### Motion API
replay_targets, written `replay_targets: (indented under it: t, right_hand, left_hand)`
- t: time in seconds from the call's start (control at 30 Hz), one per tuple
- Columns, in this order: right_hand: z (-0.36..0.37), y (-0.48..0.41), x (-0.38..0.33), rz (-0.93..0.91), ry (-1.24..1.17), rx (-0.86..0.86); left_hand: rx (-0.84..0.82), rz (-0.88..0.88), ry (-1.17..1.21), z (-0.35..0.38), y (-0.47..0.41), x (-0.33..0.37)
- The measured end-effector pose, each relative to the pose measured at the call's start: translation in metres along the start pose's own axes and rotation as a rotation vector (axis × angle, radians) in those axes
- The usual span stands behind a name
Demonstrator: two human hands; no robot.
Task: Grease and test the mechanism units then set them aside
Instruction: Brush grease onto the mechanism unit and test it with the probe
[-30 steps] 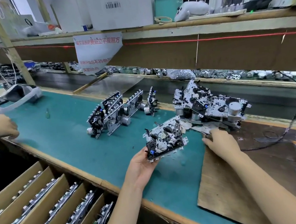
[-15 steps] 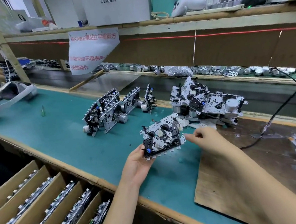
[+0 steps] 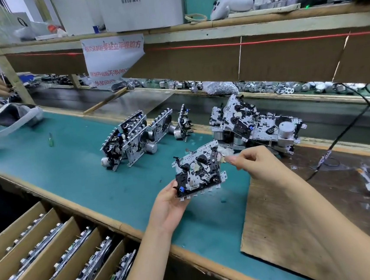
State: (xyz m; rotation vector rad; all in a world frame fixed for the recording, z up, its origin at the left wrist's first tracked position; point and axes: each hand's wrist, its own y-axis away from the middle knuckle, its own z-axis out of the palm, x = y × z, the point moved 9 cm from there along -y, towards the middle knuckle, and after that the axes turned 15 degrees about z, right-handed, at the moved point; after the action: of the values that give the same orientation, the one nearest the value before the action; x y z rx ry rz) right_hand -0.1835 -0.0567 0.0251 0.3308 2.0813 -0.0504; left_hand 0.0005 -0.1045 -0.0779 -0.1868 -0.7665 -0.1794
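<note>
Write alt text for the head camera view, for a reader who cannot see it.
A person's left hand holds a mechanism unit above a green bench mat, while the right hand pinches a small pale item at its top right corner. Behind stand a row of upright units and a pile of more units.

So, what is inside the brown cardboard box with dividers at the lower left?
Rows of metal mechanism units stand on edge in the slots of the brown cardboard box. Only their upper edges show. Their lower parts and the box bottom are covered by the cardboard walls.
</note>
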Motion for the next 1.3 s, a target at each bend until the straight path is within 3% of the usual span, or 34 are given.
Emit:
replay_targets:
  t: [1.3]
  right_hand:
    - [0.0002,0.0003,-0.0011,-0.013,0.001,-0.042]
  left_hand:
    - [-0.034,0.008,-0.043,0.0029,0.0004,0.0024]
